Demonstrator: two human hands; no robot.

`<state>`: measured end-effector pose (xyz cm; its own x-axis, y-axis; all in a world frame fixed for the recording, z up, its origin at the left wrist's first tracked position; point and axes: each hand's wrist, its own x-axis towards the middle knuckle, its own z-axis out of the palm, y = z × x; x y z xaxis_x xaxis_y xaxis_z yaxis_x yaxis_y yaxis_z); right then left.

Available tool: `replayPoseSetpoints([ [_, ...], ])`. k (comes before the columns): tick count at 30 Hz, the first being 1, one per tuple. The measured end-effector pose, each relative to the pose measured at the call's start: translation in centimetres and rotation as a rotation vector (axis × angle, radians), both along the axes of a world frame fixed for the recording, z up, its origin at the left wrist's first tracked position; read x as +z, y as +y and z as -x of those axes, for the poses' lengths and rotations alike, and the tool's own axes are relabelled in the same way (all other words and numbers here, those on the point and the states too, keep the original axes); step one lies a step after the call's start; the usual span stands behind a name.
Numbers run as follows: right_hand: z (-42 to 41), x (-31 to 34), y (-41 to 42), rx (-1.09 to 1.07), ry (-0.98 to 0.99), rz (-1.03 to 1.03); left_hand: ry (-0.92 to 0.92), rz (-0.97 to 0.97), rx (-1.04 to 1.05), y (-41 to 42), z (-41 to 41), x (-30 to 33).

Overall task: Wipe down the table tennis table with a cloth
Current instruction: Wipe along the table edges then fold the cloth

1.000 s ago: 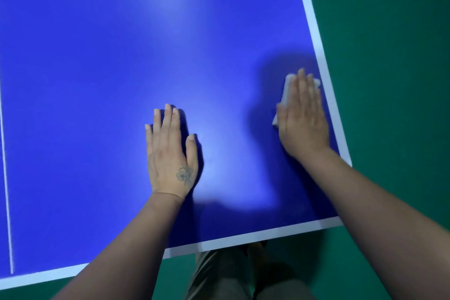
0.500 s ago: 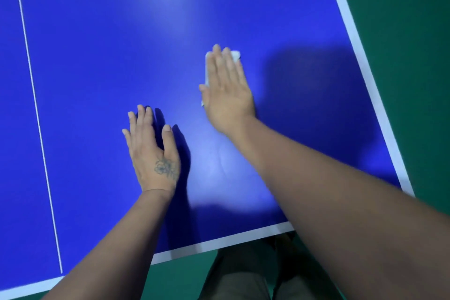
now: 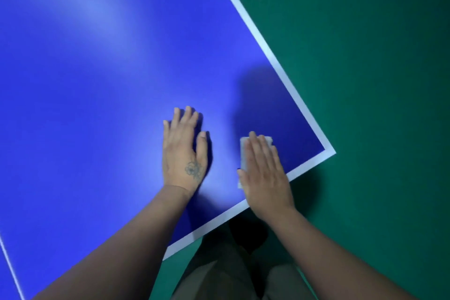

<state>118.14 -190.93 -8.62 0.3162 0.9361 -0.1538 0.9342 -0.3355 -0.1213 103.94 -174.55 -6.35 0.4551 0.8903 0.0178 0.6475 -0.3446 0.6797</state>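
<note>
- Cloth (image 3: 244, 153), white and folded flat, lies on the blue surface (image 3: 109, 105) near its right front corner, most of it hidden under the right hand (image 3: 264, 173).
- Only two parts of the cloth show: a strip along the left side of the hand and a corner past the fingertips.
- The right hand presses palm-down on the cloth, its fingers (image 3: 261, 151) straight and held together, not curled around the fabric; the heel of the hand reaches the white line at the front edge of the surface.
- The left hand (image 3: 182, 153) rests flat on the bare blue surface just left of the cloth, apart from it, fingers straight and lightly spread, thumb out to the side; it holds nothing. A small dark tattoo marks the back of this hand near the thumb.
- Both bare forearms reach in from the bottom of the head view.
- A white border line (image 3: 267, 51) runs along the right and front edges of the surface and meets at the corner just right of the cloth.
- A thin white line (image 3: 11, 270) crosses the blue at the lower left.
- Green floor (image 3: 365, 80) surrounds the corner; the person's khaki trousers (image 3: 219, 275) show below the front edge.
</note>
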Motion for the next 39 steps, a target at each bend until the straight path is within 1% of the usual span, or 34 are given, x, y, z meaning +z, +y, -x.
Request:
replayPoseSetpoints([
  [4,-2.1,-0.5,-3.3,-0.268,-0.017,-0.016,0.045,-0.048,-0.225,-3.5,-3.9,-0.2],
  [8,-1.5,-1.3,-4.5,-0.579,0.070,-0.102,0.056,-0.044,-0.326,-6.1,-7.1,-0.4],
  [11,0.0,-1.6,-4.2,-0.768,0.222,-0.245,0.077,-0.066,-0.387,-6.8,-8.8,-1.0],
  [14,2.6,-1.6,-3.7,-0.988,0.484,-0.496,0.121,-0.140,-0.493,-6.5,-10.9,-1.5],
  [15,3.6,-1.2,-3.5,-1.017,0.575,-0.549,0.147,-0.180,-0.536,-6.2,-11.6,-1.5],
  [17,5.6,-1.0,-3.7,-0.981,0.689,-0.623,0.202,-0.261,-0.604,-5.7,-13.6,-1.8],
  [19,6.3,-0.9,-4.0,-0.955,0.796,-0.671,0.257,-0.322,-0.578,-5.0,-15.6,-2.2],
  [22,5.5,-0.8,-4.0,-1.017,0.804,-0.685,0.377,-0.326,-0.402,-4.8,-18.0,-2.9],
  [25,1.7,-1.0,-2.7,-1.218,0.909,-0.776,0.447,-0.275,-0.234,-5.6,-19.2,-3.8],
  [27,-2.3,-1.9,-1.8,-1.360,0.970,-0.814,0.469,-0.283,-0.197,-5.9,-19.3,-4.2],
  [29,-6.1,-2.9,-1.3,-1.456,1.008,-0.827,0.475,-0.286,-0.195,-5.8,-19.4,-4.4],
  [32,-10.2,-2.9,-1.5,-1.472,1.119,-0.917,0.470,-0.290,-0.190,-5.7,-19.4,-4.3],
  [33,-11.2,-2.8,-1.9,-1.457,1.135,-0.906,0.466,-0.289,-0.190,-5.6,-19.5,-4.3],
  [35,-12.6,-2.6,-2.8,-1.382,1.111,-0.795,0.471,-0.283,-0.193,-5.7,-19.5,-4.4],
  [39,-12.9,-3.0,-6.1,-1.097,1.113,-0.612,0.503,-0.262,-0.188,-5.6,-19.7,-4.2],
])
